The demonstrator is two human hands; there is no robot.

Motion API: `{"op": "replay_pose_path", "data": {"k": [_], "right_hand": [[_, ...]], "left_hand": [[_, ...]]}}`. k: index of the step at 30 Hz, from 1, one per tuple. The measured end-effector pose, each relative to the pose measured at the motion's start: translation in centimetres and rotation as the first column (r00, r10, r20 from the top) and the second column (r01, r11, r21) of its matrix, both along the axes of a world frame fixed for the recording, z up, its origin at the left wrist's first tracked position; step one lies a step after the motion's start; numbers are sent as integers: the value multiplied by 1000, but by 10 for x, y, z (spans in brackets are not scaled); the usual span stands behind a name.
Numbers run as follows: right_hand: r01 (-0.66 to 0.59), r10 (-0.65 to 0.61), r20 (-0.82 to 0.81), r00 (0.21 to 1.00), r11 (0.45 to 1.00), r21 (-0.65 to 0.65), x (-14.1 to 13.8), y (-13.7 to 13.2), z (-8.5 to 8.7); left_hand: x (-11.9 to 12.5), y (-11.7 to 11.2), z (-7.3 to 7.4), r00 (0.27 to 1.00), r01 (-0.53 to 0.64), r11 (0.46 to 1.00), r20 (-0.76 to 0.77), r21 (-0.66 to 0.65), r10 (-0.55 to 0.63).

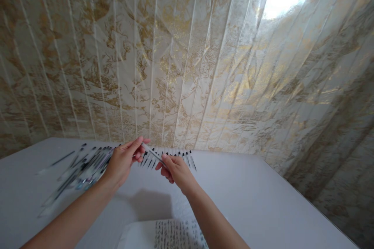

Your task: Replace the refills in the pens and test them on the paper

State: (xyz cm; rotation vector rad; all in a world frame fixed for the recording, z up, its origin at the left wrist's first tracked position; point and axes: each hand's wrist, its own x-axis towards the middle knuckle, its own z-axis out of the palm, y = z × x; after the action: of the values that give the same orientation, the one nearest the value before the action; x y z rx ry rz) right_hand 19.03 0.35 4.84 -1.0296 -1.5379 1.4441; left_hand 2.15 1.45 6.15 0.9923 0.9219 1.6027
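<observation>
A slim, pale pen (pixel 153 152) is held slantwise above the table between my two hands. My left hand (pixel 123 160) pinches its upper left end between thumb and fingers. Around the lower right end closes my right hand (pixel 177 170), thumb on top. Behind and below the held pen, a row of dark-capped pens (pixel 187 158) lies side by side, partly hidden by both hands. Left of my left hand is a loose pile of pens (pixel 95 162), some dark, some clear, blurred and overlapping.
At the near edge lies a notebook (pixel 178 233) with handwritten lines. The white table (pixel 248 198) ends against a gold-patterned curtain (pixel 175 66) at the back. A single dark pen (pixel 62 158) lies at the far left, and a strip of bright light shows top right.
</observation>
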Motion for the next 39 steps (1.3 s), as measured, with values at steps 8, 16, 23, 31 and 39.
{"op": "replay_pose_path", "data": {"k": [8,16,23,31,39], "right_hand": [[201,-354,256,899,856,477,1,-2,3],[182,-464,352,812,776,604,2,-6,5],[-33,33,65,997,999,3,9,7,-1],[192,-415,338,845,825,532,5,-1,4],[-32,-660,507,554,592,805,-5,-16,10]], "left_hand": [[4,-3,-3,997,-28,999,64,-24,30],[4,-2,-4,992,-38,996,120,-82,48],[15,-7,-8,998,42,999,45,-33,-40],[13,-4,-17,995,-23,999,98,-46,27],[16,1,-24,964,2,990,264,-140,35]]}}
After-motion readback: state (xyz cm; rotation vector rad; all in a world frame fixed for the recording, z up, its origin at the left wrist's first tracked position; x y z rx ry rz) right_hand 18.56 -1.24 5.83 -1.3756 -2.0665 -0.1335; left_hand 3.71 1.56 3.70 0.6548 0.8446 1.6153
